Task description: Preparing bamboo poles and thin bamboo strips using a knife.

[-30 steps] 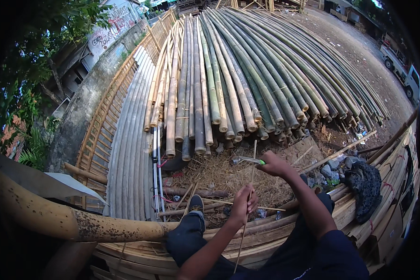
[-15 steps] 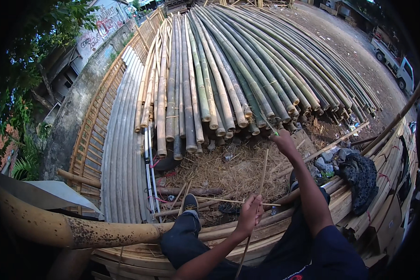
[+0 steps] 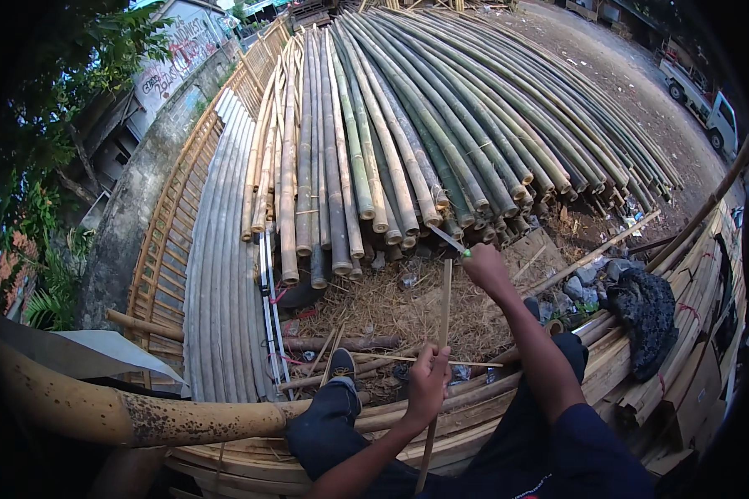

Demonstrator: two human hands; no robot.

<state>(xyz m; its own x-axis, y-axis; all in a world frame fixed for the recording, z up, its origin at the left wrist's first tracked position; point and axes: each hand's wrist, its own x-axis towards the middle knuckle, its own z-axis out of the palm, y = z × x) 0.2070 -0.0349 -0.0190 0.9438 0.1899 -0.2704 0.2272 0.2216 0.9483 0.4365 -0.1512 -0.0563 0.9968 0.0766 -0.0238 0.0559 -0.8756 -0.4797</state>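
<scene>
The fingers of your left hand (image 3: 429, 387) are wrapped around one bamboo strip (image 3: 445, 303), which stands nearly upright in front of you. Those of your right hand (image 3: 484, 268) grip one green-handled knife (image 3: 448, 239), its blade near the strip's upper end (whether they touch, I can't tell). Red and dark lettering (image 3: 175, 58) is painted on the pale wall (image 3: 148, 100) at upper left. One white truck (image 3: 721, 123) stands right of dozens of bamboo poles (image 3: 391, 141).
</scene>
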